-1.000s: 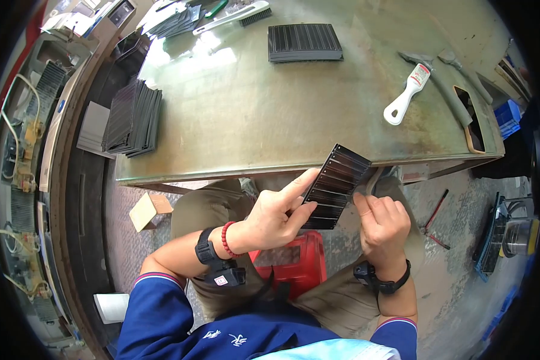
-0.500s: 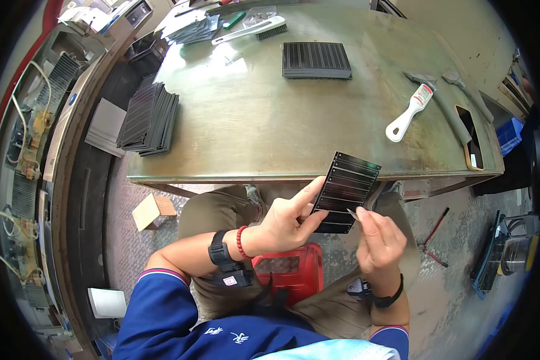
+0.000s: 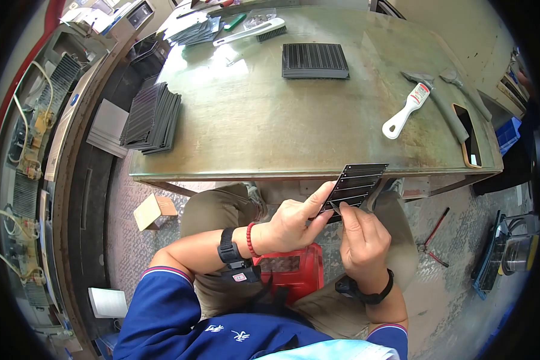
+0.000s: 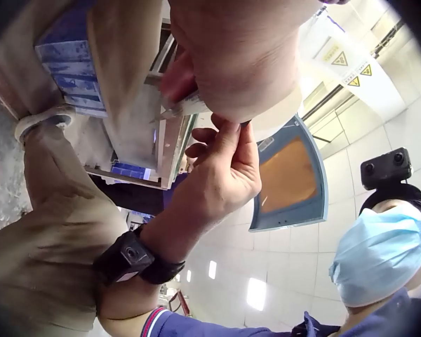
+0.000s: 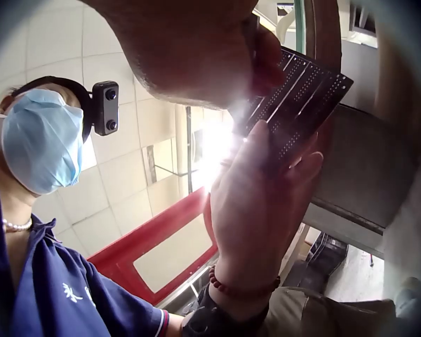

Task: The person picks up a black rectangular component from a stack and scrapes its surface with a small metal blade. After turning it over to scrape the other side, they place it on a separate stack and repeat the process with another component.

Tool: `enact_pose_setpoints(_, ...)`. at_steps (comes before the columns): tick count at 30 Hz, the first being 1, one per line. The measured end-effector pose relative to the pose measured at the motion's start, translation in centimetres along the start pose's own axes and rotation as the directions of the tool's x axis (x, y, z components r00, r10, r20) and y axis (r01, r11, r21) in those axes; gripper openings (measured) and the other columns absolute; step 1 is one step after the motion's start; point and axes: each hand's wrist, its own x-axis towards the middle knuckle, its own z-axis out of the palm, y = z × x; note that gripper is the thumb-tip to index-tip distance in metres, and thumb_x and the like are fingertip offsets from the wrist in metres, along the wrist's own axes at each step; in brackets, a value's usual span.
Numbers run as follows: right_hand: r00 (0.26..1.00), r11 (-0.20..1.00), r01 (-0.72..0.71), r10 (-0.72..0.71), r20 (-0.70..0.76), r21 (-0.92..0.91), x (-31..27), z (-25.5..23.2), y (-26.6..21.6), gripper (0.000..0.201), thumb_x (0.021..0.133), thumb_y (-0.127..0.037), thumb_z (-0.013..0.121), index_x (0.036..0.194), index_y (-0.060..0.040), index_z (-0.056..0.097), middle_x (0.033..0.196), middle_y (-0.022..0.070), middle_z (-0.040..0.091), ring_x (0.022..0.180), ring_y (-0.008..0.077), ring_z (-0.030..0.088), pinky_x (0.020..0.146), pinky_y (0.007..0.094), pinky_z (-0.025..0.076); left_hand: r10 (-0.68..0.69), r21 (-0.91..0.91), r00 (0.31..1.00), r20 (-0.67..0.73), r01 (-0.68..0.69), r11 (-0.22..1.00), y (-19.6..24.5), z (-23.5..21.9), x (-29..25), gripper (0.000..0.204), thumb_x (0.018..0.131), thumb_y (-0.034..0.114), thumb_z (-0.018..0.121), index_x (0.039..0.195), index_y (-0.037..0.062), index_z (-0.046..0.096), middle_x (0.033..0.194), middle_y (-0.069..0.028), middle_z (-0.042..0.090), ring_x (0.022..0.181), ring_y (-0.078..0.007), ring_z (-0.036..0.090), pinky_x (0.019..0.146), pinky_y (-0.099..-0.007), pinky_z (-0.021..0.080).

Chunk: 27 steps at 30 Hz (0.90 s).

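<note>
- Gripping one slim black panel point(image 3: 365, 175) with the left hand point(image 3: 291, 225), thumb and fingers closed round its edge. Held up at a tilt just off the near edge of the table point(image 3: 240, 135), above the knees.
- Pinching some thin pointed tool point(image 3: 335, 207) in the right hand point(image 3: 365, 240), right against the panel's lower part. Too small to say exactly what kind, tbh.
- Losing part of the lower end behind the fingers in the head view. Blocked way worse in the left wrist view, with a big near palm in front. Half covered and glary in the right wrist one too.
- Spotting a neat stack point(image 3: 315, 61) of similar panels toward the back of the table, plus a messier, taller pile point(image 3: 152, 117) by the left edge.
- Seeing loads of other stuff around: a white brush point(image 3: 252, 31) near the far left, then a white-handled scraper point(image 3: 405, 111), grey-handled tools and a phone point(image 3: 467, 137) over on the right.
- Also got a red stool point(image 3: 291, 273) below the forearms.
</note>
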Motion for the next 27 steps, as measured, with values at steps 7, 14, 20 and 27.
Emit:
enact_pose_setpoints(7, 1.0, 1.0, -0.004, 0.004, 0.015, 0.015, 0.1, 0.1, -0.1, 0.046, 0.063, 0.005, 0.061, 0.109, 0.006, 0.061, 0.09, 0.0141, 0.06, 0.065, 0.024, 0.059, 0.057, 0.034, 0.05, 0.0, 0.02, 1.0, 0.01, 0.0, 1.0, 0.1, -0.2, 0.0, 0.066, 0.078, -0.004, 0.063, 0.138, -0.0074, 0.035, 0.065, -0.0118, 0.061, 0.047, -0.0221, 0.058, 0.045, -0.0296, 0.045)
enact_pose_setpoints(14, 0.998, 0.998, -0.059, 0.06, 0.033, -0.005, -0.1, 0.1, 0.5, 0.042, 0.064, 0.006, 0.06, 0.106, 0.0073, 0.06, 0.087, 0.0159, 0.062, 0.067, 0.0277, 0.061, 0.058, 0.0357, 0.051, -0.032, 0.011, 0.999, -0.003, 0.032, 0.999, 0.4, -0.6, -0.1, 0.06, 0.082, -0.004, 0.061, 0.137, -0.0063, 0.036, 0.081, -0.0196, 0.066, 0.055, -0.0286, 0.063, 0.051, -0.0327, 0.05)
enact_pose_setpoints(20, 0.995, 0.995, -0.09, 0.092, 0.036, -0.048, -0.2, -0.2, 1.4, 0.037, 0.066, 0.006, 0.059, 0.103, 0.0074, 0.061, 0.084, 0.017, 0.062, 0.07, 0.0292, 0.062, 0.059, 0.0364, 0.051, -0.064, -0.008, 0.998, -0.01, 0.063, 0.998, 0.4, -0.9, -0.2, 0.056, 0.083, -0.003, 0.06, 0.135, -0.0069, 0.04, 0.085, -0.0204, 0.066, 0.058, -0.0277, 0.064, 0.053, -0.0313, 0.05)
enact_pose_setpoints(27, 0.982, 0.971, -0.174, 0.184, 0.052, -0.162, -0.8, -0.1, 2.8, 0.03, 0.07, 0.006, 0.057, 0.1, 0.0061, 0.061, 0.081, 0.015, 0.061, 0.071, 0.0294, 0.062, 0.061, 0.036, 0.051, -0.054, 0.016, 0.998, -0.011, 0.055, 0.998, 0.4, -1.4, -0.2, 0.053, 0.083, -0.004, 0.06, 0.132, -0.0097, 0.041, 0.092, -0.0208, 0.066, 0.06, -0.0283, 0.064, 0.058, -0.0306, 0.051)
